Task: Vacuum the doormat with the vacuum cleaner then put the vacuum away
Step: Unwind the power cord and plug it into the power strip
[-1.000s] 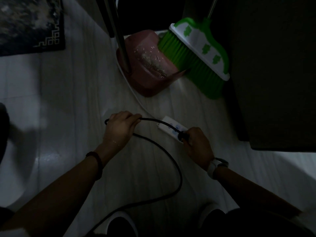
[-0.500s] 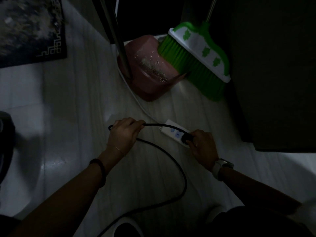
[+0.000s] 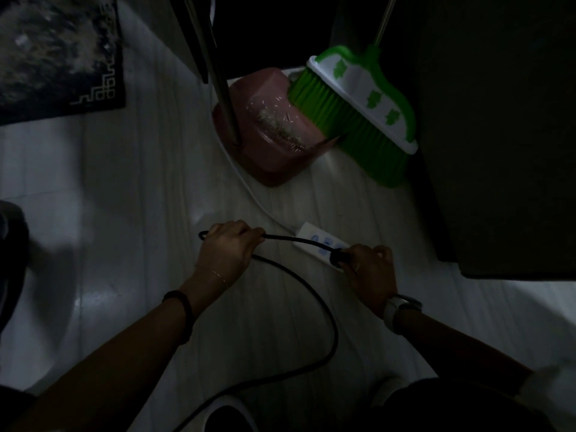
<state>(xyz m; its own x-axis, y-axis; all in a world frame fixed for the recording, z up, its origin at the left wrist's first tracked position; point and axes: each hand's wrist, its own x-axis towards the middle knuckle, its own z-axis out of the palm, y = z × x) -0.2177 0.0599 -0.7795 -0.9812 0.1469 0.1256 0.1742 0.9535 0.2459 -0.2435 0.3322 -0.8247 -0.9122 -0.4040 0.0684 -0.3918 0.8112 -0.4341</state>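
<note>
The scene is dim. My left hand (image 3: 229, 249) is closed around a loop of the black vacuum cord (image 3: 324, 310), which curves down across the pale floor toward my feet. My right hand (image 3: 367, 269) grips the black plug (image 3: 338, 257) at the white power strip (image 3: 314, 240) lying on the floor. Whether the plug sits fully in the socket is hard to tell. The dark patterned doormat (image 3: 56, 54) lies at the upper left. A dark shape at the left edge (image 3: 9, 251) may be the vacuum body.
A pink dustpan (image 3: 268, 157) with debris and a green broom (image 3: 358, 120) stand just beyond the power strip. A metal pole (image 3: 218, 88) rises from the dustpan. Dark furniture (image 3: 498, 135) fills the right side. A white cable (image 3: 249, 188) runs from the strip.
Both hands have stayed on the cord and plug; the view has shifted slightly, and my right hand sits a little lower over the power strip's near end.
</note>
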